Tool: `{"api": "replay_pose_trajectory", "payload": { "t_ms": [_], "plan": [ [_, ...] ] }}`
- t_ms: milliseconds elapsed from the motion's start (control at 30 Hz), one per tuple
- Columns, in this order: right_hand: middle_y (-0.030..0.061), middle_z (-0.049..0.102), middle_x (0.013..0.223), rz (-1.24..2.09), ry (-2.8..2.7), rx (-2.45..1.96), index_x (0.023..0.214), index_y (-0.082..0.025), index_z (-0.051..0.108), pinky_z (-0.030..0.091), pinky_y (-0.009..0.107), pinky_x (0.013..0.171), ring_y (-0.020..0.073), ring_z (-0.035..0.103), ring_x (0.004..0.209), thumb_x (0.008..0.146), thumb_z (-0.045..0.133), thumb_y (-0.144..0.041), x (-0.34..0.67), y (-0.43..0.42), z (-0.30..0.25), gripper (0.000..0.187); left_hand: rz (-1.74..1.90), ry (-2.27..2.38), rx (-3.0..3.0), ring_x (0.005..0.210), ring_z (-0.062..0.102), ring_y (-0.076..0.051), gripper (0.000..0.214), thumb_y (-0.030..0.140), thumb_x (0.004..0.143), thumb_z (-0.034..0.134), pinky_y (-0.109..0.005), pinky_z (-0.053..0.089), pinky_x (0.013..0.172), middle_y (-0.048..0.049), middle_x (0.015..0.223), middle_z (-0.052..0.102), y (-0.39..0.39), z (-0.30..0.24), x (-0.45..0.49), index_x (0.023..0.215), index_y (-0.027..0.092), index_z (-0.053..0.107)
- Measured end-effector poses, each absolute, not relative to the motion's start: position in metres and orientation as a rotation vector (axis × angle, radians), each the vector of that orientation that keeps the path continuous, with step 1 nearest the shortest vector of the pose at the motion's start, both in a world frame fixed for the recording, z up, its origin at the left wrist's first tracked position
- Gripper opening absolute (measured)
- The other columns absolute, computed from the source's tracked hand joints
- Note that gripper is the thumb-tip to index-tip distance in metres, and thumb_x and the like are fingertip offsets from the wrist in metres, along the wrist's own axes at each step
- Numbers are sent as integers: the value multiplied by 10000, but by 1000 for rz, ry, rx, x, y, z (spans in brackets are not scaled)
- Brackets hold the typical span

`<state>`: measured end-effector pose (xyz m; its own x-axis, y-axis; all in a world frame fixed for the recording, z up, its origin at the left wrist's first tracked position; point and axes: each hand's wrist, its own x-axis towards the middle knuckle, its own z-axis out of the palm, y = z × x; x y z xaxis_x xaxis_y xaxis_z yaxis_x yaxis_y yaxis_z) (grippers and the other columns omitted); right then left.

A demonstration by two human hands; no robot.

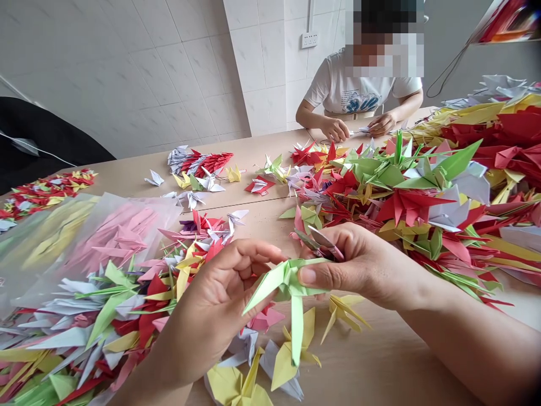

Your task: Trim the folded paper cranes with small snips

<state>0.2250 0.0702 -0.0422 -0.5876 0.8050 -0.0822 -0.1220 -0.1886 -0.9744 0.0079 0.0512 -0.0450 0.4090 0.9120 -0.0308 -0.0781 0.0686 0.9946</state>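
Observation:
A light green folded paper crane point(289, 279) is held in front of me, with one long point hanging down. My right hand point(359, 265) pinches it, the thumb pressed on its right wing. The same hand also keeps a small pair of scissors point(324, 242) in its fingers, blades pointing left. My left hand point(220, 287) is curled round the crane's left side, thumb behind the left wing; its fingertips are partly hidden. Below lie a yellow paper crane point(291, 358), another yellow crane point(341, 313) and a pink crane point(267, 319) on the table.
Heaps of coloured cranes point(406, 197) rise at right; more cranes point(105, 316) pile up at left beside clear plastic bags point(122, 225). A bundle of red and white cranes point(200, 162) lies farther back on the table point(266, 217). Across it sits a person point(359, 90) handling small paper pieces.

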Motion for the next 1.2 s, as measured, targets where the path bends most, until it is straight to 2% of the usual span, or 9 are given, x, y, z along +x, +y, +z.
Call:
{"api": "replay_pose_trajectory", "payload": {
  "t_ms": [100,300,433,533,633,733,833,1000,1200],
  "plan": [
    [-69,479,591,1783,-1482,-876,651,-163,624,308,221,525,76,378,552,763,844,-329,225,69,-44,297,857,918,1381,943,684,-103,226,208,952,659,-116,549,790,38,1040,712,46,-45,6,1080,385,717],
    [-75,452,597,1709,-1559,-973,663,-175,563,286,223,501,81,361,555,782,822,-371,223,64,-46,346,740,1023,1379,719,621,-89,172,284,956,652,-127,515,611,37,970,690,40,-44,2,1100,375,677],
    [-66,479,613,1737,-1546,-933,680,-166,589,301,217,513,82,382,571,793,818,-344,223,63,-45,312,794,981,1348,765,611,-90,152,267,946,672,-124,511,658,43,924,667,40,-43,3,1058,368,690],
    [-77,433,589,1815,-1479,-840,650,-164,581,269,216,500,73,342,551,783,829,-306,222,66,-45,316,874,929,1253,804,598,-97,136,264,943,678,-129,514,696,46,906,654,39,-43,7,1036,363,672],
    [-86,394,575,1880,-1424,-781,641,-162,581,240,220,491,68,303,536,776,836,-298,221,67,-44,319,949,928,1227,702,531,-84,66,311,930,696,-116,484,636,61,791,587,37,-45,10,951,335,638],
    [-86,399,582,1909,-1398,-745,655,-159,599,251,219,501,68,302,539,774,838,-303,221,67,-45,303,984,965,1303,614,463,-93,98,324,947,668,-143,451,568,65,704,511,35,-47,10,878,314,599],
    [-82,425,596,1922,-1374,-731,658,-158,596,275,216,518,69,322,552,770,842,-306,220,67,-45,308,1012,996,1523,668,513,-107,95,293,987,608,-168,474,618,55,770,586,33,-49,8,904,334,631],
    [-82,434,609,1906,-1364,-747,665,-162,586,319,215,557,75,351,573,760,849,-329,219,67,-45,326,1038,984,1695,859,631,-100,230,245,1008,577,-170,523,805,93,952,699,31,-50,9,1043,448,679],
    [-57,444,668,1855,-1452,-844,759,-163,605,296,240,560,96,369,614,797,813,-413,220,64,-46,328,1079,1001,1662,743,662,-84,252,198,941,663,-135,558,680,91,896,696,31,-45,13,1006,436,714]
  ]
}}
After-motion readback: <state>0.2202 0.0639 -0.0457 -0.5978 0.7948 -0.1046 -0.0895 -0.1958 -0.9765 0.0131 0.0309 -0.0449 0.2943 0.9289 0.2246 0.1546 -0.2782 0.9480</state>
